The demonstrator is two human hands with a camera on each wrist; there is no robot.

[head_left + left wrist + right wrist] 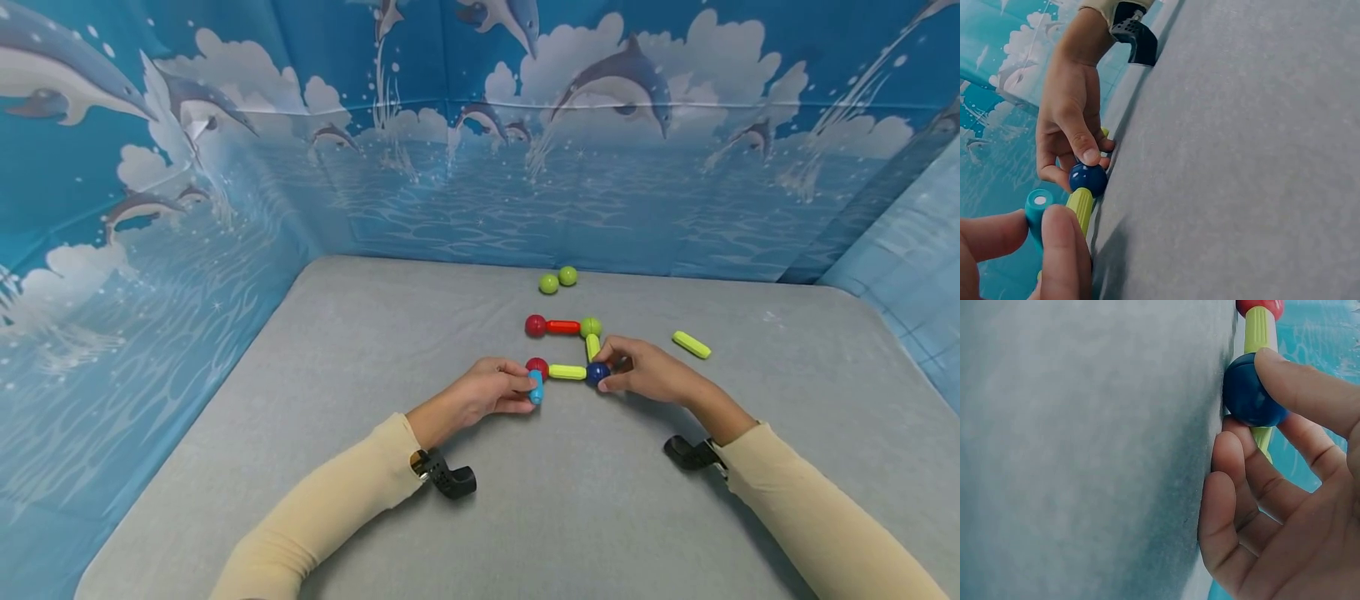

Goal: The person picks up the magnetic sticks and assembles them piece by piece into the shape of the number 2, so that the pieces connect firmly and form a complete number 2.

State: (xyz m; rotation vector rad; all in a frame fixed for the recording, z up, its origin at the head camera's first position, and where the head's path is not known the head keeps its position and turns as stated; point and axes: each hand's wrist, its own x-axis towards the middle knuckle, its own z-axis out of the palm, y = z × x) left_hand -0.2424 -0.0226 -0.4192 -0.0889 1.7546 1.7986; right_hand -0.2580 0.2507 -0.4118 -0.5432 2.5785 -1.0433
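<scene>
On the grey mat (570, 500) lies a chain of magnetic pieces: red ball (536, 325), red stick (562, 327), green ball (590, 327), yellow-green stick (592, 347), blue ball (597, 372), second yellow-green stick (567, 372) and another red ball (537, 365). My left hand (529, 389) pinches a light blue stick (536, 388) whose end meets that second red ball. My right hand (606, 373) pinches the blue ball (1250, 390) between thumb and forefinger. The left wrist view shows the light blue stick (1037, 211) in my fingers (1060, 250).
Two loose green balls (558, 280) lie behind the chain. A loose yellow-green stick (691, 344) lies to the right of my right hand. Dolphin-print fabric walls (187, 208) close in the mat at the left, back and right.
</scene>
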